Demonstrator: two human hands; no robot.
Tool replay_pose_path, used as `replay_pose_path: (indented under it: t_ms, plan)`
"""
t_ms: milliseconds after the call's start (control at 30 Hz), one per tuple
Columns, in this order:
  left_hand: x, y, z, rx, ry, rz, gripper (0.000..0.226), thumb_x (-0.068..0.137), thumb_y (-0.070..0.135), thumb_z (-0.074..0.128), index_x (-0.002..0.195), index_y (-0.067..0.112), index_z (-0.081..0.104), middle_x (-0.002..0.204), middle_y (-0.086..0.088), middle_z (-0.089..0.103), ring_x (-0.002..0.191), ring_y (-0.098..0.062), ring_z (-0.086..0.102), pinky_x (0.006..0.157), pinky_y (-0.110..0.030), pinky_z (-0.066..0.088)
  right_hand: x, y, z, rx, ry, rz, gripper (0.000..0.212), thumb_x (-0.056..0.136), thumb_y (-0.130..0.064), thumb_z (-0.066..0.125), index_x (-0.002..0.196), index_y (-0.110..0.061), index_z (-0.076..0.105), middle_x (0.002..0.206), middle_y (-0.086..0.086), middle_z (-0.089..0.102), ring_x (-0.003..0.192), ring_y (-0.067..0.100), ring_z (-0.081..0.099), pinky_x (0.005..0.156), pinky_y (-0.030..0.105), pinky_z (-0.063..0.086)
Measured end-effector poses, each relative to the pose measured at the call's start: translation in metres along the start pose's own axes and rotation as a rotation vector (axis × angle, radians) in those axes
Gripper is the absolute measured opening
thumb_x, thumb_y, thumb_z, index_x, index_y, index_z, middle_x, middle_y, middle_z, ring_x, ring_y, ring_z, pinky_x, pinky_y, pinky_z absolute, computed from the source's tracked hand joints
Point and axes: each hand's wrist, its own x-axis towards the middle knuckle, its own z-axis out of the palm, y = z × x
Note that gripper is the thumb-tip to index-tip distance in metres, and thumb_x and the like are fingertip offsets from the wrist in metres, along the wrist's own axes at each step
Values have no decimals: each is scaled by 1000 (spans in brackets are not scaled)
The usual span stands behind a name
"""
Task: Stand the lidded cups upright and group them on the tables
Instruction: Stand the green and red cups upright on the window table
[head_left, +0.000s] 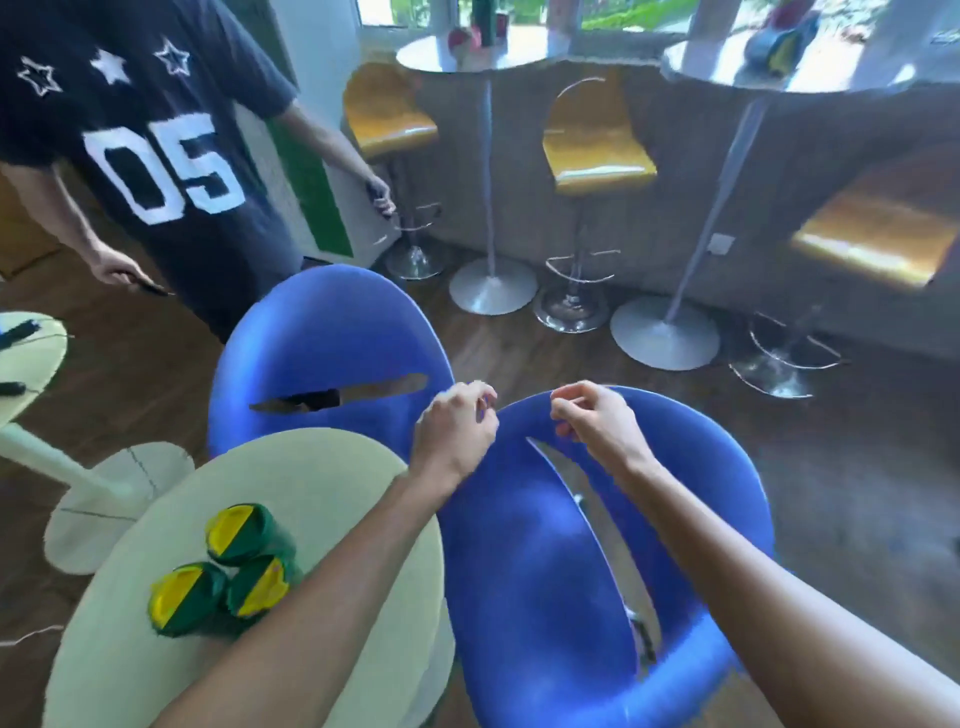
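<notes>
Both forearms are stretched over the round table's (332, 467) right edge, left hand (457, 423) and right hand (592, 415) loosely curled, empty. Three lidded cups (228, 571) are grouped upright, touching. Further cups likely must be sought next.

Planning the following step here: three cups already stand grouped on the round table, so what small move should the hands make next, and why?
Probably walk toward the far high tables: both hands look empty, the green cups here stand upright together, and more items wait there.

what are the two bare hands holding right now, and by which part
Nothing can be seen in either. The left hand and right hand are loosely curled above the blue plastic chair, away from the three green cups with yellow-green lids.
</notes>
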Motion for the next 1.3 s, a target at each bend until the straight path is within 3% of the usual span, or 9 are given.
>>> replay_pose_path:
  t_ms: [133,367,500,600,733,867,1033,1200,1300]
  plan:
    - [27,139,73,-8,-58,130,21,87,25,56,105,27,68,101,4,70,99,-21,63,81,-34,49,23,31,-142,-5,123,-37,14,79,-17,61,89,-19,71,73,2,72,68,16,67,69,37,55]
    - [67,358,164,-57,-124,253,20,84,25,58,100,27,69,99,2,73,95,-22,67,80,-33,51,51,57,-370,-65,277,-80,16,84,-16,63,97,-17,72,85,4,72,71,17,68,69,25,52]
    - [109,442,181,-80,-125,309,18,82,26,58,96,28,69,95,6,73,92,-20,67,79,-31,51,80,48,-454,-51,336,-101,10,84,-22,64,93,-22,70,88,3,74,81,22,71,81,35,57]
    - [147,479,191,-93,-103,317,17,82,26,58,95,28,69,92,7,73,91,-20,67,79,-32,52,111,39,-494,-42,361,-134,10,86,-23,63,94,-24,69,92,4,74,87,23,71,83,37,56]
    - [208,511,208,-98,-73,306,17,84,27,58,97,28,69,93,9,71,93,-20,65,76,-31,50,166,34,-529,-41,353,-155,7,87,-23,62,93,-25,66,87,0,70,89,22,70,74,32,53]
    - [286,539,223,-114,-53,306,17,85,27,59,99,27,70,96,8,71,95,-21,65,79,-32,49,241,22,-562,-53,367,-177,8,87,-23,63,93,-24,67,83,-1,71,84,22,71,68,28,50]
    - [398,567,244,-141,-30,291,18,86,28,59,100,28,70,98,7,71,97,-21,64,79,-30,47,349,-3,-598,-50,395,-191,12,87,-20,62,97,-20,70,76,-6,69,77,16,68,71,29,53]
    - [507,583,253,-136,-15,271,17,86,29,60,100,28,70,98,7,72,95,-20,65,78,-30,49,446,-34,-623,-29,369,-206,16,90,-21,61,102,-17,70,88,4,71,73,16,67,52,14,44]
    - [575,593,260,-128,10,290,17,85,27,60,99,27,70,98,5,73,96,-22,67,84,-32,51,510,-51,-636,-27,395,-229,17,89,-23,62,103,-17,70,93,5,73,86,21,69,62,23,48]
